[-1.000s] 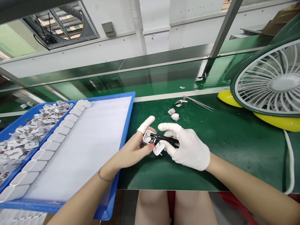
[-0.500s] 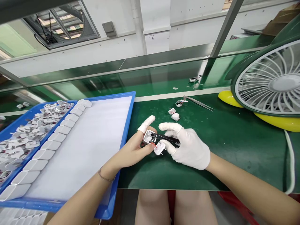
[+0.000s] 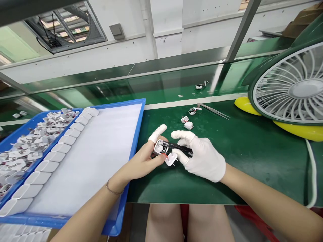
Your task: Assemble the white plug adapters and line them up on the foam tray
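Observation:
My left hand [image 3: 145,158], with a finger cot on its index finger, holds a small white plastic charger housing [image 3: 156,148], its open end facing right. Metal and circuit parts show inside. A white end plate with metal pins [image 3: 171,159] hangs off it on a red wire, close to my right fingertips. In my white-gloved right hand [image 3: 202,154] is a slim black tool, apparently tweezers [image 3: 179,148], its tip at the housing's opening. The glove hides the tool's rear end. Several white plug pieces [image 3: 188,125] lie just beyond my hands.
At left, a blue tray [image 3: 137,134] bears a row of white housings [image 3: 54,156]; a second blue tray [image 3: 15,131] is heaped with wired plug parts. Metal tweezers [image 3: 214,111] lie behind my right hand. A fan [image 3: 290,90] stands at right. A green belt [image 3: 164,84] runs along the back.
The loose parts on the back belt have shifted left. My hands, the housing and the black tool stay in almost the same position.

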`<state>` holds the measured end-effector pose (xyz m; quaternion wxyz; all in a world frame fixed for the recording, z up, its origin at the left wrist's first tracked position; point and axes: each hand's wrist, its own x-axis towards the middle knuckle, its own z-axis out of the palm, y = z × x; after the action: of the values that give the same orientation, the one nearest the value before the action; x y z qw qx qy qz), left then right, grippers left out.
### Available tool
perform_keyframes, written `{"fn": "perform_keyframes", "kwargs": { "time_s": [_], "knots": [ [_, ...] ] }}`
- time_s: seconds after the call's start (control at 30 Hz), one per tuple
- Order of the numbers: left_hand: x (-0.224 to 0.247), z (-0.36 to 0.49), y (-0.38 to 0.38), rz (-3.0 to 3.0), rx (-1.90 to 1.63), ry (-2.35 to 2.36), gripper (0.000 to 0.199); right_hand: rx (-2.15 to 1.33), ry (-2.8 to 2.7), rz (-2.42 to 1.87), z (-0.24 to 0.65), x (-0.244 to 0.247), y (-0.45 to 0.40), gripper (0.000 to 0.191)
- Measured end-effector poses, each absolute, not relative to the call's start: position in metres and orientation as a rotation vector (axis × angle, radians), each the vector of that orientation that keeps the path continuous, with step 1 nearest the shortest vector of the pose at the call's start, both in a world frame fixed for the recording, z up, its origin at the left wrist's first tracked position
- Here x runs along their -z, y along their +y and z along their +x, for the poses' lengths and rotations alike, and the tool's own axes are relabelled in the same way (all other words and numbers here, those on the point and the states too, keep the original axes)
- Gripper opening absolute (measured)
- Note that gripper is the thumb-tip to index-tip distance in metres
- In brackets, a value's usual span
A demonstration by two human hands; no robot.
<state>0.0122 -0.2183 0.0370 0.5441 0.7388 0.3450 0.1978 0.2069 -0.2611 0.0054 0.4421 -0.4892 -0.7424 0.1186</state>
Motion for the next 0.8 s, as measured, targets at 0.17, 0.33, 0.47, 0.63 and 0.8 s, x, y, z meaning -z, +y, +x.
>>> {"fn": "perform_keyframes", "kwargs": {
  "time_s": [0.17, 0.33, 0.47, 0.63, 0.8],
  "knots": [
    [-0.0370, 0.0117, -0.2185, 1.773, -0.490, 0.816, 0.069, -0.364, -1.821, -1.197, 0.2080, -0.0064, -0.2606, 0.040],
    [-0.0365, 0.0106, -0.2158, 1.978, -0.509, 0.816, 0.077, -0.399, -1.902, -1.213, 0.2109, -0.0088, -0.2607, 0.039],
    [-0.0362, 0.0086, -0.2123, 2.208, -0.496, 0.945, 0.085, -0.450, -1.891, -1.266, 0.2124, -0.0094, -0.2589, 0.041],
    [-0.0353, 0.0066, -0.2115, 2.440, -0.437, 1.045, 0.091, -0.501, -1.877, -1.240, 0.2113, -0.0091, -0.2586, 0.034],
    [-0.0326, 0.0042, -0.2106, 2.691, -0.515, 0.998, 0.092, -0.789, -1.818, -1.162, 0.2109, -0.0105, -0.2598, 0.023]
  ]
}}
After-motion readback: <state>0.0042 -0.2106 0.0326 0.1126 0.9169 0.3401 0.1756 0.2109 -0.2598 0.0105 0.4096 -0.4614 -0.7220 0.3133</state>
